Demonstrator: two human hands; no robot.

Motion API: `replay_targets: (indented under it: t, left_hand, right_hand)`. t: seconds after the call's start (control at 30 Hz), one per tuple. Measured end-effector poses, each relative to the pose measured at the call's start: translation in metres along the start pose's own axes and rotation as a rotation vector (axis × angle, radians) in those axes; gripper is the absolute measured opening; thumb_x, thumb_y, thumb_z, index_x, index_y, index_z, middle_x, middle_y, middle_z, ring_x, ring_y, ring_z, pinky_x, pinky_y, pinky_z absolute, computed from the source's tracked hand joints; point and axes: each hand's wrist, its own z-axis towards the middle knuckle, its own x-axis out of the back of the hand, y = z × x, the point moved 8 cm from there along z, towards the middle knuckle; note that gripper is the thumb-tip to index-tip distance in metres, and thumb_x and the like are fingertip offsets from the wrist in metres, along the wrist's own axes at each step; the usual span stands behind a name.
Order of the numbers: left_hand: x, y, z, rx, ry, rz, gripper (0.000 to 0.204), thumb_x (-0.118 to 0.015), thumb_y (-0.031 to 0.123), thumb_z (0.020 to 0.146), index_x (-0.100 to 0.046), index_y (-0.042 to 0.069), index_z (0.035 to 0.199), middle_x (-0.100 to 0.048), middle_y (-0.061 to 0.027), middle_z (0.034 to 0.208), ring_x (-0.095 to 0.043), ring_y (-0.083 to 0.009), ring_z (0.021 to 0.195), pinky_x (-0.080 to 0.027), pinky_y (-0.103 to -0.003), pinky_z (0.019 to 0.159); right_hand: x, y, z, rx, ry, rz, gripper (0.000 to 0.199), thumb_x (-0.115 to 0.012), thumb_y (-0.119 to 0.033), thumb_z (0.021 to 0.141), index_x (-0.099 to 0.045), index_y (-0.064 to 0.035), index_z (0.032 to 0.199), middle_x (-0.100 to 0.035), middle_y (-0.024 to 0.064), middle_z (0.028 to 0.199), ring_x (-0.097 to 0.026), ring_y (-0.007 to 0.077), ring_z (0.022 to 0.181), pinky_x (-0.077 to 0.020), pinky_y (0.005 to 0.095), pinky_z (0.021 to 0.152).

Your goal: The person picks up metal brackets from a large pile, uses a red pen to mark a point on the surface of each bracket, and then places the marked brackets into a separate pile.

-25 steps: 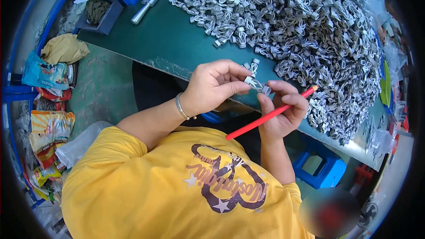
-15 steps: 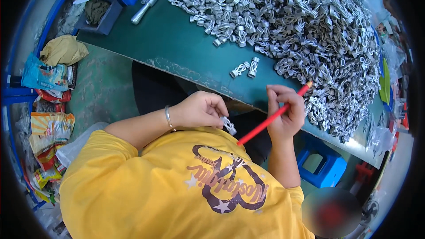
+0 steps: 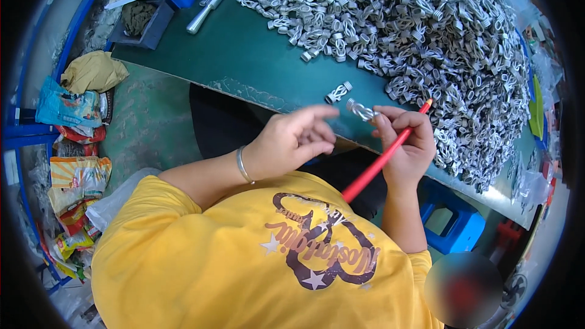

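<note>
While the left hand (image 3: 291, 140) is held open above the edge of the dark green table (image 3: 244, 61), fingers spread and gripping nothing, a thin red stick (image 3: 384, 155) and a small silvery coiled metal clip (image 3: 362, 110) are clasped in the right hand (image 3: 409, 146). Another clip (image 3: 339, 92) is seen just beyond, near the large heap of clips (image 3: 420, 30).
</note>
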Motion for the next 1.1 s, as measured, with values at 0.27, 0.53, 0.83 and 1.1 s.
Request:
replay_targets:
  t: [0.27,0.53,0.83,1.1]
  left_hand:
    - [0.008,0.033,0.015,-0.268,0.035,-0.104,0.023,-0.067,-0.008,0.075,-0.062,-0.005,0.097,-0.061,-0.0118,0.087,-0.062,-0.0146,0.075,-0.051,-0.023,0.067]
    - [0.005,0.042,0.010,-0.385,0.043,0.061,0.028,-0.073,-0.005,0.069,-0.064,-0.003,0.095,-0.061,-0.0101,0.085,-0.060,-0.0133,0.069,-0.047,-0.021,0.060]
    - [-0.001,0.014,0.010,-0.107,-0.002,-0.294,0.025,-0.060,-0.008,0.081,-0.055,-0.006,0.106,-0.061,-0.0106,0.092,-0.064,-0.0145,0.084,-0.052,-0.024,0.072]
    - [0.004,-0.024,-0.019,0.156,-0.162,-0.517,0.014,-0.057,-0.008,0.082,-0.054,-0.004,0.095,-0.061,-0.0140,0.095,-0.062,-0.0174,0.090,-0.053,-0.026,0.073]
  right_hand:
    - [-0.011,0.019,-0.019,-0.153,-0.172,0.512,0.022,-0.063,0.005,0.080,-0.043,-0.0032,0.083,-0.062,0.0227,0.094,-0.064,0.0203,0.074,-0.0547,0.0264,0.064]
    - [-0.009,0.005,-0.024,0.150,-0.160,0.398,0.035,-0.065,0.014,0.073,-0.039,-0.0046,0.089,-0.054,0.0226,0.106,-0.062,0.0272,0.094,-0.0549,0.0315,0.076]
    - [-0.015,-0.019,-0.025,0.338,-0.123,0.248,0.046,-0.066,0.014,0.071,-0.035,-0.0064,0.098,-0.047,0.0228,0.115,-0.062,0.0246,0.094,-0.0545,0.0292,0.075]
    - [-0.017,-0.015,-0.029,0.308,-0.184,0.081,0.033,-0.068,0.007,0.074,-0.040,-0.0035,0.088,-0.061,0.0232,0.097,-0.063,0.0230,0.081,-0.0525,0.0283,0.066]
